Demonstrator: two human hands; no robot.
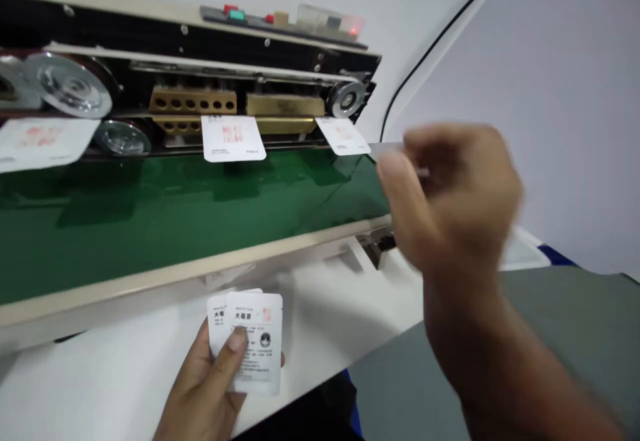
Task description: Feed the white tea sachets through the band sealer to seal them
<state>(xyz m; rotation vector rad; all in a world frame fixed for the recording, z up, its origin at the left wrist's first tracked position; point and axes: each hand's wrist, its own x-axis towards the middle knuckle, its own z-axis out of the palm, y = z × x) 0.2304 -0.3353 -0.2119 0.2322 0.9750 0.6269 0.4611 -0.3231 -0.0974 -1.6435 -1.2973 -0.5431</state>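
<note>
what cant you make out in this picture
Head view: whether the right hand holds anything; it is blurred.
Head view: most of the rear packet, hidden by the front packet.
Head view: leftmost packet, cut off by the left edge.
Head view: the front packet's fine print, too small.

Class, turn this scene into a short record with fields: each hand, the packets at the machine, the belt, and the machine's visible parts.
Left hand: holds at least two overlapping white packets, thumb on the front one
Right hand: raised near the machine's right end; blurred, contents unclear
Packets at machine: left packet, middle packet, right packet, jutting out
Belt: green belt, below those three
Visible parts: brass-coloured blocks, metal wheels
</note>
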